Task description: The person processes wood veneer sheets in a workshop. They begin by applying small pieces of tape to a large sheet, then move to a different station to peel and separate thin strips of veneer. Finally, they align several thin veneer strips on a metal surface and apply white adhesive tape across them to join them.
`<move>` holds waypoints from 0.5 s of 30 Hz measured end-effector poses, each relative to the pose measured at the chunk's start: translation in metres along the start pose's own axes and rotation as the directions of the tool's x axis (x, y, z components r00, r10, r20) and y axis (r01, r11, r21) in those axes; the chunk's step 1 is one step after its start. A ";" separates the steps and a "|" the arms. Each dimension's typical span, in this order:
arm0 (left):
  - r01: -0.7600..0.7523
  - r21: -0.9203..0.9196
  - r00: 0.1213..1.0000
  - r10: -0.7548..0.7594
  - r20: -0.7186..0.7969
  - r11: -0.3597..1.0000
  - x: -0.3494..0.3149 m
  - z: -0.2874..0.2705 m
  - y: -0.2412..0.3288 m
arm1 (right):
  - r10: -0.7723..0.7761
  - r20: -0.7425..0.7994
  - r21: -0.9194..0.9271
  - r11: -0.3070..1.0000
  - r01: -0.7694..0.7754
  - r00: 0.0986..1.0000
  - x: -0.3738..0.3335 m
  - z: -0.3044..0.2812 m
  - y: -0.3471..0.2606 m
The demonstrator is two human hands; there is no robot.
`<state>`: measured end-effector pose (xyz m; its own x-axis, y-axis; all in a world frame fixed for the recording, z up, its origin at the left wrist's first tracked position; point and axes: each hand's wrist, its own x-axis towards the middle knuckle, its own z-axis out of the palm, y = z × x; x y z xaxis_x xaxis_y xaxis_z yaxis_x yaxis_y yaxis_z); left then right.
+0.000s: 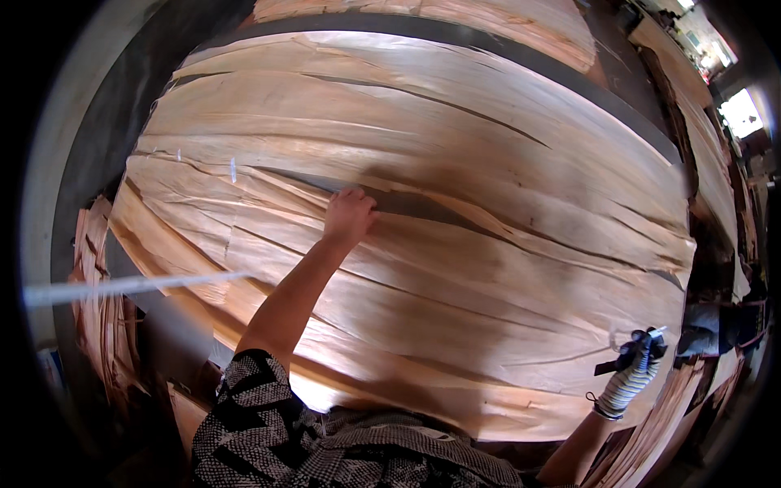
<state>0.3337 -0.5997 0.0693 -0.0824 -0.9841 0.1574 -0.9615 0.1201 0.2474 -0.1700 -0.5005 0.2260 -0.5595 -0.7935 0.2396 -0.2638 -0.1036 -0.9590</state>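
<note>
A broad, pale wood veneer sheet [455,130] lies in front of me, wavy and split by several long gaps that show a dark surface beneath. My bare left hand [351,215] is at the lower edge of the widest gap, its fingers bent over the veneer edge. Far to the right, near the sheet's right end, my right hand [630,378] wears a striped glove with dark fingers. It is closed around a small black hand tool [625,358]; its exact kind is unclear. Short whitish tape pieces [233,170] stick to the veneer at the left.
More veneer [439,16] lies beyond the dark strip [390,28] at the back. Torn veneer scraps [102,301] hang at the left. A blurred white strand [134,286] crosses the left side. Stacked veneer [651,431] stands at the lower right.
</note>
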 end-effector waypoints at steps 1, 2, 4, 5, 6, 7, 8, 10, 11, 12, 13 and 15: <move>-0.047 -0.035 0.999 0.047 -0.014 0.998 0.004 -0.009 0.002 | -0.017 0.097 0.035 0.999 0.014 0.995 -0.001 0.022 0.000; -0.100 -0.078 0.995 0.099 -0.013 0.992 0.009 -0.011 -0.001 | -0.037 0.192 0.071 0.997 0.024 0.981 -0.003 0.046 -0.001; -0.195 -0.164 0.981 0.196 -0.012 0.967 0.014 -0.016 -0.008 | 0.106 0.256 0.038 0.992 -0.120 0.961 -0.008 0.083 -0.003; -0.145 -0.223 0.983 0.166 0.077 0.964 0.017 -0.018 -0.009 | 0.164 0.311 0.020 0.984 -0.179 0.936 -0.009 0.095 -0.001; -0.092 -0.278 0.976 0.142 0.167 0.956 0.020 -0.021 -0.009 | 0.221 0.361 -0.002 0.972 -0.236 0.906 -0.010 0.107 0.000; -0.036 -0.328 0.958 0.126 0.256 0.944 0.023 -0.023 -0.010 | 0.276 0.396 -0.040 0.958 -0.284 0.876 -0.013 0.118 0.000; -0.042 -0.354 0.958 0.138 0.250 0.934 0.026 -0.025 -0.010 | 0.229 0.469 -0.003 0.966 -0.258 0.853 -0.015 0.125 0.007; -0.054 -0.412 0.957 0.166 0.239 0.910 0.033 -0.024 -0.009 | 0.249 0.533 -0.064 0.965 -0.255 0.808 -0.021 0.142 0.005; 0.016 -0.495 0.955 0.132 0.264 0.869 0.038 -0.023 -0.007 | 0.276 0.547 -0.088 0.958 -0.274 0.790 -0.024 0.149 0.002; 0.087 -0.566 0.952 0.100 0.291 0.820 0.044 -0.025 -0.005 | 0.285 0.577 -0.086 0.953 -0.290 0.765 -0.025 0.153 0.002; 0.157 -0.629 0.944 0.071 0.321 0.761 0.048 -0.024 -0.004 | 0.295 0.590 -0.094 0.950 -0.299 0.752 -0.026 0.156 0.004; -0.042 -0.545 0.981 0.139 0.138 0.838 0.048 -0.009 -0.012 | 0.333 0.605 -0.142 0.939 -0.314 0.723 -0.030 0.165 0.006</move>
<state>0.3439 -0.6468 0.0822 -0.2505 -0.9664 0.0571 -0.6591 0.2135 0.7211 -0.0253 -0.5760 0.1884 -0.0166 -0.9711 -0.2381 -0.1833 0.2371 -0.9540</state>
